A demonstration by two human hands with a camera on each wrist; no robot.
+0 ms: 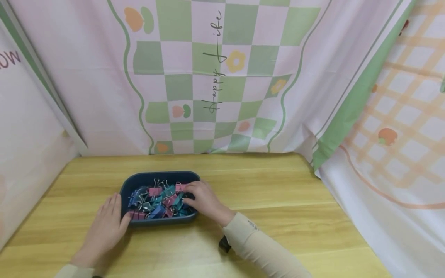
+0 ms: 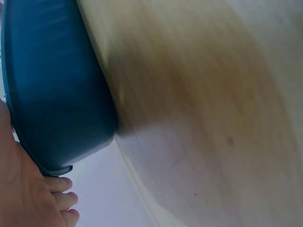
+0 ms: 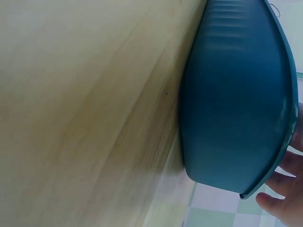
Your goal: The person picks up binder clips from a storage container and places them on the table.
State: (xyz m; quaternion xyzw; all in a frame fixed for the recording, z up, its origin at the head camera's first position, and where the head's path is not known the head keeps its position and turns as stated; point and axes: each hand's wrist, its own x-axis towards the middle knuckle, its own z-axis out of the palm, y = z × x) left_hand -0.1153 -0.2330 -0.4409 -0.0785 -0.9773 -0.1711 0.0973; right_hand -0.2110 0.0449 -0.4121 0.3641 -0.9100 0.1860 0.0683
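A dark blue plastic bin (image 1: 160, 222) stands on the wooden table, holding many binder clips (image 1: 163, 200) in pink, teal and blue with silver wire handles. My left hand (image 1: 107, 224) lies along the bin's left side, fingers extended, with the thumb at the near left rim. At the right end, my right hand (image 1: 205, 199) reaches over the rim, thumb and forefinger apart above the clips. No clip is visibly pinched. In the left wrist view the bin's wall (image 2: 57, 85) shows beside the left fingers; the right wrist view shows the bin's outer wall (image 3: 236, 104) and the right fingers past its rim.
A small black object (image 1: 225, 244) lies on the table (image 1: 285, 200) by the right sleeve. Behind the table hangs a checked green and white curtain (image 1: 208, 77), with more patterned cloth (image 1: 399, 135) on the right and a pale cloth (image 1: 31, 127) on the left.
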